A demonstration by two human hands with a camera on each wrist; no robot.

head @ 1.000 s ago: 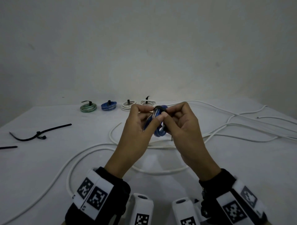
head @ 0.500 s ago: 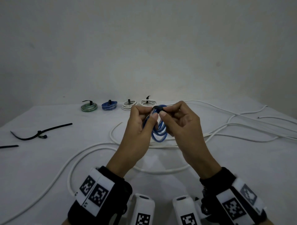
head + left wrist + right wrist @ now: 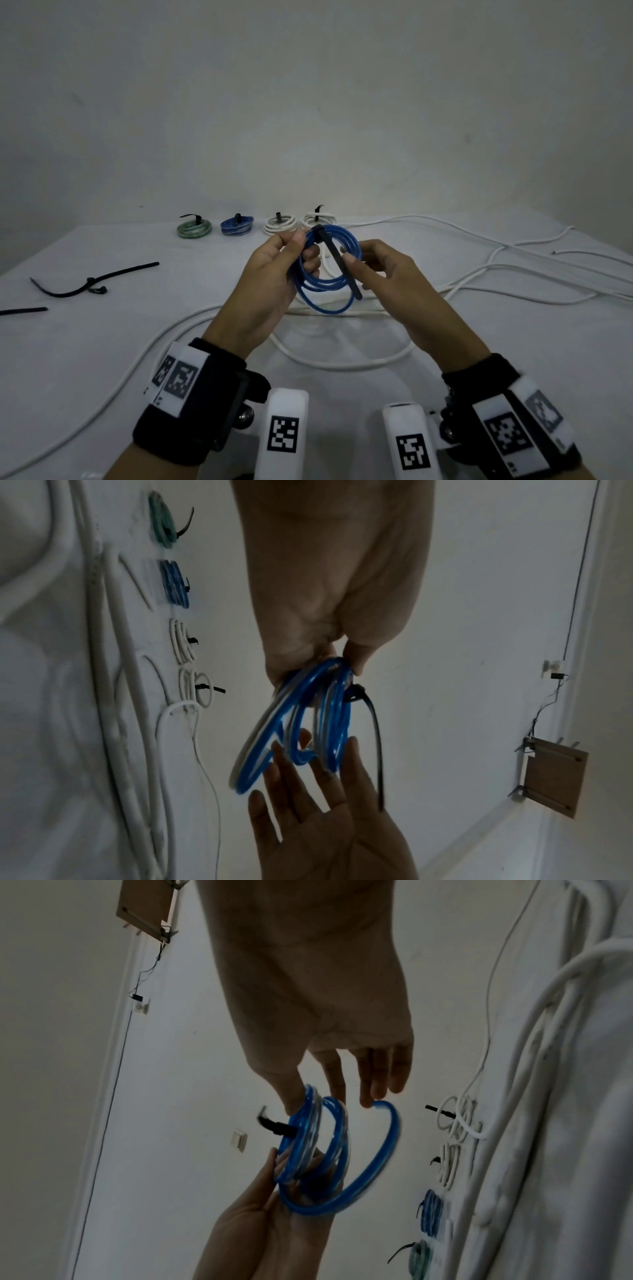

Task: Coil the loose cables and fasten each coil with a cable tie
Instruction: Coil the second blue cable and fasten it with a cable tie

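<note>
You are holding the blue coil (image 3: 325,270) up in the air above the white table (image 3: 102,342), in front of your chest, and everything else is best placed from it. Your left hand (image 3: 274,284) is pinching the coil's upper left edge between thumb and curled fingers, probably so that the turns are staying bunched where the black cable tie (image 3: 337,263) is wrapping them. The tie's head is sitting at the top of the coil, right by your left thumb, and its strap is running down across the coil's face. Your right hand (image 3: 387,277) is at the coil's right side with its fingers fairly straight: the thumb is pressing on the strap while the fingertips (image 3: 368,1099) are touching the outer turn. That looks like steadying rather than gripping; whether the strap is truly pinched, I cannot tell.

Beyond the coil, at the table's far edge, four finished coils are lying in a row: a green one (image 3: 194,229), a blue one (image 3: 237,226) and two white ones (image 3: 281,224). Under and to the right of the coil, loose white cable (image 3: 479,274) is sprawling uncoiled. Well to the coil's left, spare black ties (image 3: 92,282) are waiting.
</note>
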